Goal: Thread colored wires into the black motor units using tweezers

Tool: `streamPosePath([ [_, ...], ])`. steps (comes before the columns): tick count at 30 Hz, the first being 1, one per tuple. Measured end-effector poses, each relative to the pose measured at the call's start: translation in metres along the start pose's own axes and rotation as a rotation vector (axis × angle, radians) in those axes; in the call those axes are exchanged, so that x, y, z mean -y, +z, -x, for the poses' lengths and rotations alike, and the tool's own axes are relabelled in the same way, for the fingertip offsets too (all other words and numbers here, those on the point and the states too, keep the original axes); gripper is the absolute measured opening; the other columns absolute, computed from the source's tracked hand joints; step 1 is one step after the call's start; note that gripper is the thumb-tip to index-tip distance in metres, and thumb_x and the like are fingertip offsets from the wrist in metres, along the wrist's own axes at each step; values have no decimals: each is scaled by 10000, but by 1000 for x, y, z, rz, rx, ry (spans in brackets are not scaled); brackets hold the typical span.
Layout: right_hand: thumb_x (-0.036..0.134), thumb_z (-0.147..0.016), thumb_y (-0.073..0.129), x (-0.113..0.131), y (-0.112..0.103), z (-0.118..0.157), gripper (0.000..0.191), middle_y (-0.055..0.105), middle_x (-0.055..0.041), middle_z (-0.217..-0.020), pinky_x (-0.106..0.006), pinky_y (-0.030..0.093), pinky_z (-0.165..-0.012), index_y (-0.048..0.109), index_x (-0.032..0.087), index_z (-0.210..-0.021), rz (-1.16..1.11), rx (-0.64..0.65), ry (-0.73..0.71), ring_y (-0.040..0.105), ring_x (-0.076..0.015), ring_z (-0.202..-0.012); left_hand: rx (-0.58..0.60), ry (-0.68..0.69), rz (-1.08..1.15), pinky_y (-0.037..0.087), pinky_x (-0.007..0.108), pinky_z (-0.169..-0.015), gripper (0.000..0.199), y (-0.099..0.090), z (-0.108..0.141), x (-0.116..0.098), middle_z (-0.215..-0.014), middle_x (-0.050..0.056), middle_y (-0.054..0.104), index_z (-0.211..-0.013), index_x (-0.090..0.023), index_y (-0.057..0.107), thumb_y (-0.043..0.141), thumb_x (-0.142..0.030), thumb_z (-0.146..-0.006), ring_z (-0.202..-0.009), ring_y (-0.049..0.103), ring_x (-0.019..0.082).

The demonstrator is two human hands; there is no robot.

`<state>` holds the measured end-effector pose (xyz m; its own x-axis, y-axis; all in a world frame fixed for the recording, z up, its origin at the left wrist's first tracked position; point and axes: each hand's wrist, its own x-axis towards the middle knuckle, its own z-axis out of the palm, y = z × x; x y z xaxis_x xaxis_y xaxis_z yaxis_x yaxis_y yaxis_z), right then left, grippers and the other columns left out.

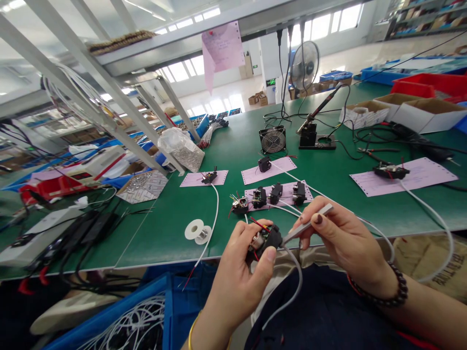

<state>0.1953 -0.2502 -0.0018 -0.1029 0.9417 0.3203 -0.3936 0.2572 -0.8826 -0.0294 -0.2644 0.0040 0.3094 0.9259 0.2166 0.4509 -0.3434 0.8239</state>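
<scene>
Currently both hands are busy, near each other but on separate things: the left hand (242, 277) is closed around a black plastic housing with exposed electronics (272, 237), held up just in front of the near edge of the green desk (156, 243), while the right hand (339, 233) pinches a flat grey metal bar (308, 223) between thumb and fingers. The bar's tip is at the housing's right side, close to where a white cable (297, 272) comes out; whether it presses on the plastic or the cable is too small to tell

As for progress, the cable already seems to be fitted to this housing, but the inside lies open and thin red wires (260, 223) stick up loose, so I judge it unfinished. Beyond the hands, a similar open unit with bristling wires (239, 205) sits beside a punched pink paper sheet (288, 192), with three black units (276, 193) along that sheet. How complete these are, I cannot tell; a soldering iron with a dark handle (324, 108) rests untouched in its black stand (317, 141)
</scene>
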Motion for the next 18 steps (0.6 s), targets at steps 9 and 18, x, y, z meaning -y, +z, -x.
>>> streamPosePath([
  [9,429,-1085,700,-7,-5,6,236,795,-29,-846,-203,633,-644,736,221,-980,134,17,-49,761,-140,-672,-23,3,2,491,336,-960,328,1,-3,6,-1173,58,653,-1315,-263,672,564,-461,-1077,-1075,639,233],
  [18,389,-1096,642,28,-19,27,166,760,-49,-840,-261,634,-584,736,295,-997,235,-194,-188,728,-191,-659,-101,-136,-9,510,366,-931,430,-39,1,17,-1186,59,685,-1344,-250,653,564,-493,-1001,-1023,646,255],
])
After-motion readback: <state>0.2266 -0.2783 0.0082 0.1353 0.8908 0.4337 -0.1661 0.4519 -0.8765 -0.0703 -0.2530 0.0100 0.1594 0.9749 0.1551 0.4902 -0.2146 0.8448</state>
